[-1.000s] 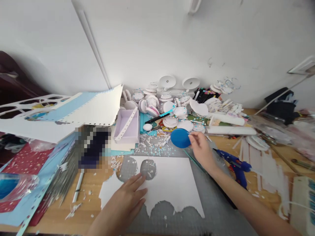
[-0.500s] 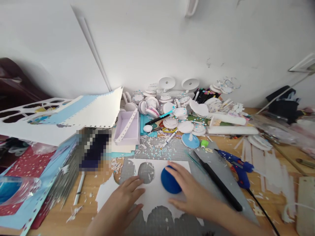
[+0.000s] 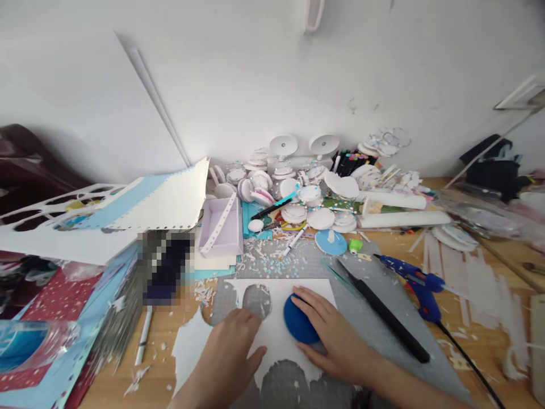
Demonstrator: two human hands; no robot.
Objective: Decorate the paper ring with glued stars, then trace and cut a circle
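A round blue disc (image 3: 298, 319) lies on a white sheet (image 3: 272, 341) with circular holes cut out of it. My right hand (image 3: 326, 329) grips the disc from its right side, fingers over the top edge and thumb at the lower edge. Left of the disc, my left hand (image 3: 236, 346) rests on the sheet, thumb spread from the fingers and nothing held. Beneath the sheet is a grey cutting mat (image 3: 276, 258). A black-handled tool (image 3: 387, 318) with a slim tip lies to the right of my right hand.
A blue glue gun (image 3: 415, 281) lies at the right. Behind the mat are several white discs (image 3: 294, 213), a lilac box (image 3: 221, 227), a light-blue disc (image 3: 331, 242) and a small green object (image 3: 355, 245). Paper scraps surround a pen (image 3: 294, 241). Stacked papers (image 3: 63, 244) fill the left.
My left hand's fingers have drawn closer together. My right hand has stayed on the blue disc, its fingers more closely placed along the edge. The whole view has shifted slightly.
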